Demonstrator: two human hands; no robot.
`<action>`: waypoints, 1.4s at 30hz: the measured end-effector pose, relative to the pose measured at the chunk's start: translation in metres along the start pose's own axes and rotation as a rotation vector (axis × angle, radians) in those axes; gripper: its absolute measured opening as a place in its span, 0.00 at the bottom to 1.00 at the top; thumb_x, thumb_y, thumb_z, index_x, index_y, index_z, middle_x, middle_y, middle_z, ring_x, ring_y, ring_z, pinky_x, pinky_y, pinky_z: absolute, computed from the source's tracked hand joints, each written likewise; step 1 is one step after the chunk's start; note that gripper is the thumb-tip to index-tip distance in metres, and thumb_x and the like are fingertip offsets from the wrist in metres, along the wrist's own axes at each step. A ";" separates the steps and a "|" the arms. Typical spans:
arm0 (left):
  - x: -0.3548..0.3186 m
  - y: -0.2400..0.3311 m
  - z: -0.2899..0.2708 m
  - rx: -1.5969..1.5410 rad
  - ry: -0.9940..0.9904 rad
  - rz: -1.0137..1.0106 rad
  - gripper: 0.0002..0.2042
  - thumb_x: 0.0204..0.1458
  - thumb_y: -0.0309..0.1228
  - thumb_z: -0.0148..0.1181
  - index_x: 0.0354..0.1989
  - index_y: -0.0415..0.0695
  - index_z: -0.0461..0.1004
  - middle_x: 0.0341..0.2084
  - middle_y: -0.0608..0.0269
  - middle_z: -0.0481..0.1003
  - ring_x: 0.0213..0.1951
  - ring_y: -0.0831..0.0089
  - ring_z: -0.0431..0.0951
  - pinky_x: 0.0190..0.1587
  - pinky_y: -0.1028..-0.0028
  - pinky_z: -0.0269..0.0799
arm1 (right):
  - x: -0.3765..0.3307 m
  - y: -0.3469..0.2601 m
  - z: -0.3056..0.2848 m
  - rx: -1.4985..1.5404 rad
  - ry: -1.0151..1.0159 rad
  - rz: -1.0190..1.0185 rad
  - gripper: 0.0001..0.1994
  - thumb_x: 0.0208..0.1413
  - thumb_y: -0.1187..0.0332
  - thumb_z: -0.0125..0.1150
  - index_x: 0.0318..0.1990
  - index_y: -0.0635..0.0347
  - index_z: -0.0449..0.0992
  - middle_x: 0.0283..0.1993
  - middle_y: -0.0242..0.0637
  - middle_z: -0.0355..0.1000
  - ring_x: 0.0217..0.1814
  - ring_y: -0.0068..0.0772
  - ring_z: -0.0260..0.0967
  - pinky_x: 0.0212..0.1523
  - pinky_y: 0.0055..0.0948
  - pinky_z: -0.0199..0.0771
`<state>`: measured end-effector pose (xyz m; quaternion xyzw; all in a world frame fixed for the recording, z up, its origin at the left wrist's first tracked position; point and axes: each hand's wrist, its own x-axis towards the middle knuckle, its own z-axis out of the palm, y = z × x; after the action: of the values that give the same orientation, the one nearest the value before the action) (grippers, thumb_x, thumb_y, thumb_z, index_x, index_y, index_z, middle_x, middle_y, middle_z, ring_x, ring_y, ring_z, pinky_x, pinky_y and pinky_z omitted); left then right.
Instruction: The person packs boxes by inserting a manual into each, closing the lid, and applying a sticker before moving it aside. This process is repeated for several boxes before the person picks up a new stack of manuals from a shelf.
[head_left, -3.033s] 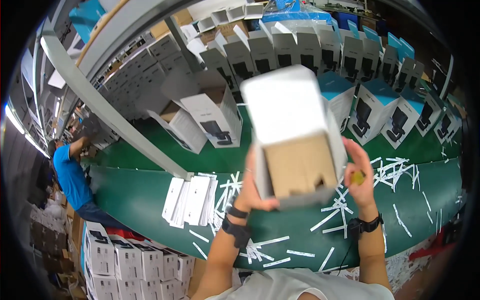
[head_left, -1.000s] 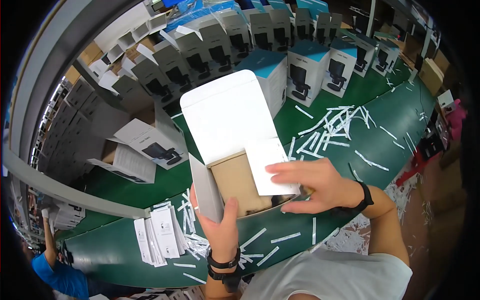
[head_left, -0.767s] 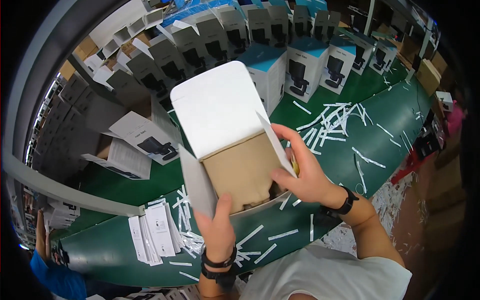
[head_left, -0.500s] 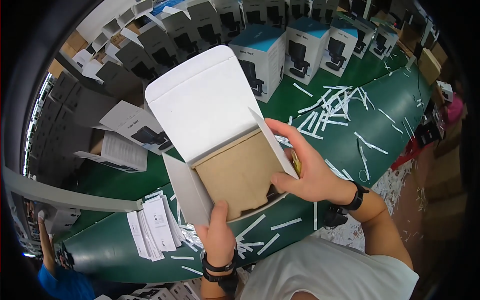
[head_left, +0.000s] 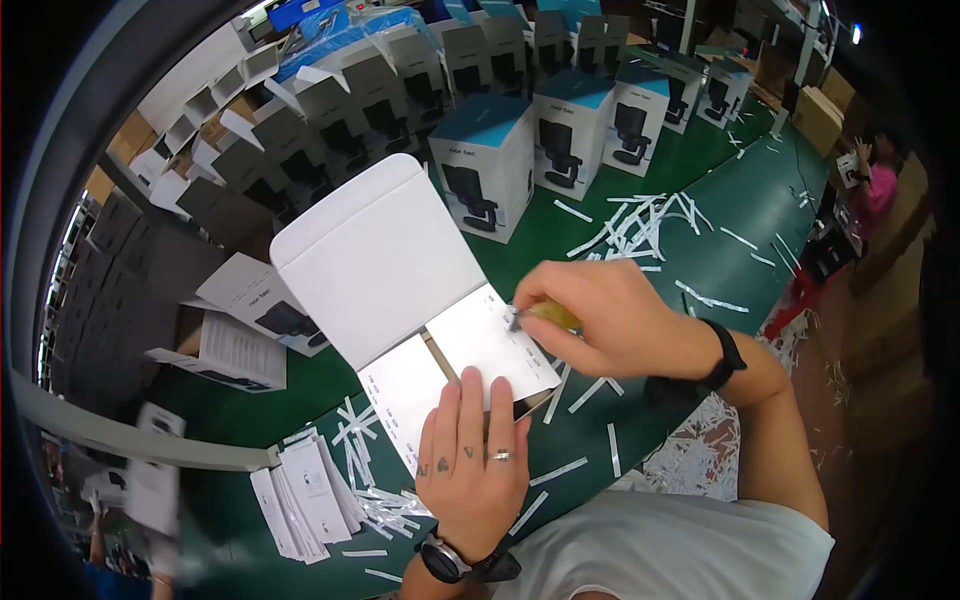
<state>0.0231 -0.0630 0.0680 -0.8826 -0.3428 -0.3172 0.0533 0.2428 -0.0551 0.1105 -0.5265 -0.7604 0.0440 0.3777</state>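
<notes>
In front of me stands a white carton (head_left: 350, 262) with its long lid raised. Its two white side flaps (head_left: 478, 345) are folded inward, and a narrow strip of the brown cardboard insert (head_left: 438, 355) shows between them. My left hand (head_left: 474, 460) lies flat across the flaps near the front edge, fingers stretched out. In my right hand (head_left: 605, 315) is a small yellow-handled tool (head_left: 553, 315), pinched between thumb and fingers. Its dark tip is at the right flap; whether it touches cannot be made out. The tool's exact kind is hidden by the fingers.
Finished printed cartons (head_left: 482, 165) and open ones (head_left: 300, 150) line the back of the green table (head_left: 740, 285). White paper strips (head_left: 640, 230) lie scattered on it. A stack of white leaflets (head_left: 310, 490) sits at left, below a grey rail (head_left: 150, 435). Another person (head_left: 880, 185) is far right.
Both side flaps have folded in over the brown insert. My left hand has moved from the front edge onto them. My right hand has left the carton's side and brought the tool to the flap.
</notes>
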 end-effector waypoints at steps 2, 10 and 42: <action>-0.003 -0.002 0.003 0.019 -0.001 0.017 0.20 0.52 0.32 0.64 0.54 0.43 0.76 0.55 0.52 0.74 0.54 0.53 0.75 0.55 0.59 0.70 | 0.006 0.012 0.005 -0.098 -0.026 0.005 0.06 0.51 0.70 0.64 0.36 0.58 0.75 0.29 0.37 0.75 0.26 0.39 0.74 0.25 0.30 0.72; -0.004 -0.004 0.007 0.063 -0.005 0.028 0.21 0.53 0.36 0.64 0.55 0.45 0.76 0.56 0.53 0.74 0.54 0.54 0.75 0.55 0.61 0.70 | 0.012 0.016 0.006 -0.127 -0.053 0.042 0.06 0.51 0.68 0.65 0.33 0.57 0.74 0.27 0.37 0.74 0.27 0.39 0.74 0.26 0.30 0.72; 0.001 -0.029 -0.020 -0.143 -0.161 0.128 0.20 0.52 0.36 0.64 0.53 0.43 0.75 0.56 0.55 0.73 0.53 0.60 0.76 0.53 0.65 0.72 | 0.075 0.065 -0.052 -0.214 -0.747 0.366 0.47 0.35 0.39 0.76 0.58 0.65 0.71 0.33 0.34 0.78 0.40 0.31 0.76 0.38 0.29 0.73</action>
<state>-0.0050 -0.0469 0.0814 -0.9269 -0.2654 -0.2649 -0.0176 0.3125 0.0193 0.1569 -0.6368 -0.7392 0.2190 0.0055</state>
